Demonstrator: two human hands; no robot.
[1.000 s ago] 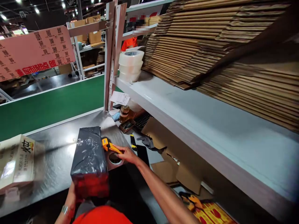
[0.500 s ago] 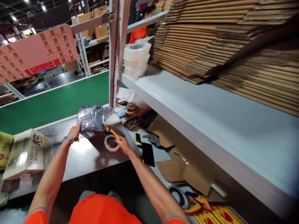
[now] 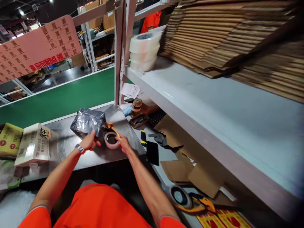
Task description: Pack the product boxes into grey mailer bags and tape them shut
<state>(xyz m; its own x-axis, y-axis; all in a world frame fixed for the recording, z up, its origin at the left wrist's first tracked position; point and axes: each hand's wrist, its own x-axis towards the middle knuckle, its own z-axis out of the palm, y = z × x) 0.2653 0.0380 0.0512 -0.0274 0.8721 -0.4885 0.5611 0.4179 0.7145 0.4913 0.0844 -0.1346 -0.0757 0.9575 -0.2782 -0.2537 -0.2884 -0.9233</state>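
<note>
Head view shows my left hand (image 3: 88,142) at the near side of the dark-wrapped parcel (image 3: 86,122), with the thumb raised against the film and the fingers pointing toward my right hand (image 3: 123,144); whether the left hand grips the parcel or only steadies it, I cannot tell. My right hand is closed around the handle of the yellow tape dispenser (image 3: 115,130), whose tape roll (image 3: 111,140) sits just beside the parcel, between my two hands. The parcel is located ahead of my left hand, over the far part of the metal worktop (image 3: 128,139). Degree of completion, by my judgement: covering is well advanced, since dark film extends over the faces in view, with creases and glossy highlights across the upper face. Tape coverage is not verifiable; the glare does not separate tape from film, and the underside and far side are hidden. Sealing therefore cannot be rated as complete, and any seam without tape counts as outstanding work. No label is discernible on the visible faces. To the left of my left hand, a printed carton (image 3: 33,147) rests on the same worktop, apart from the parcel and without dark film. A second dispenser (image 3: 190,201) lies to the right of my right forearm, out of my grip.
</note>
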